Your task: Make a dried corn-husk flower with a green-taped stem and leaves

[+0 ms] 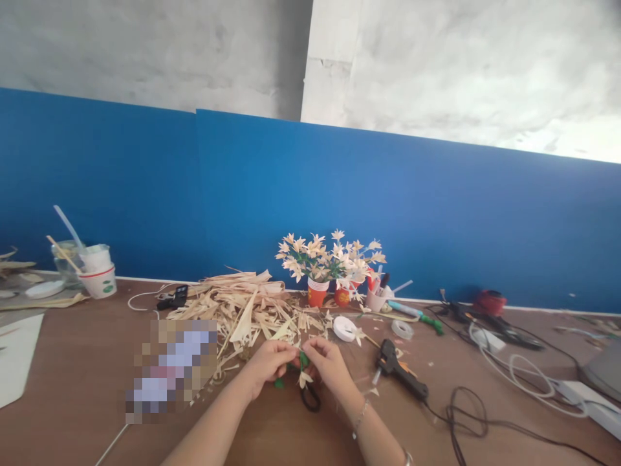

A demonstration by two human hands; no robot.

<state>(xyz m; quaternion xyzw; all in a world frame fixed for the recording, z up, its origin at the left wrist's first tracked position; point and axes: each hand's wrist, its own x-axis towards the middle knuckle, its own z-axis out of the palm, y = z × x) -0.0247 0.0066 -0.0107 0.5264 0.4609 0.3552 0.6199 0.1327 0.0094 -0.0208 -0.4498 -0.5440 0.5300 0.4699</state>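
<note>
Over the brown table, my left hand [269, 366] and my right hand [328, 362] meet with their fingertips close together. Both pinch a small green stem piece [303, 358], which has a pale flower [305, 379] hanging at its lower end. Just beneath my right hand lie black scissor handles [311, 399], partly hidden. Behind my hands spreads a heap of dry pale husk strips [247, 310]. A white tape roll [344, 328] sits beyond my right hand, beside a loose pale flower [359, 336].
Red cups [317, 293] hold finished pale flowers [315, 252] at the back. A black glue gun [402, 371] and cables lie to the right. White cups [99, 281] stand at the far left. A blurred-out object [169, 369] lies left of my hands.
</note>
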